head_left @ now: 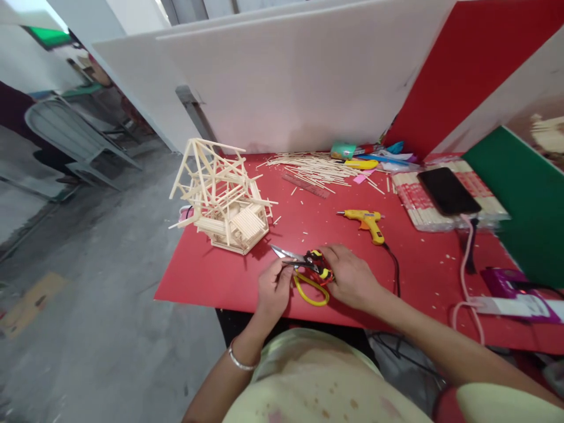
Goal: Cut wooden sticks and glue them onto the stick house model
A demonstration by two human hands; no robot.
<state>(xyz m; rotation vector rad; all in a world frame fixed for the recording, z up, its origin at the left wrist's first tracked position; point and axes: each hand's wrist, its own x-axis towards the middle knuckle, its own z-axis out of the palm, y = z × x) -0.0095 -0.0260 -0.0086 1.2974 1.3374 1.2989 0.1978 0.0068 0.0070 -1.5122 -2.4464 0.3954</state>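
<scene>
My right hand (350, 276) is wrapped round small pliers (321, 265) with black and yellow handles, their jaws toward my left hand. My left hand (274, 286) is closed in a pinch right at the jaws; what its fingers hold is too small to make out. Under the pliers lie scissors (311, 291) with a yellow handle loop, blades pointing away to the left. Beyond my left hand, a model house frame of thin wooden sticks (220, 197) stands at the table's left edge.
On the red table (198, 282) lies a yellow glue gun (365, 222), its cord running toward me. Loose sticks (315, 167) and a clear ruler (306, 185) lie farther back. A phone (448, 191) rests on bagged sticks (409, 202) at right, near a power strip (511, 306).
</scene>
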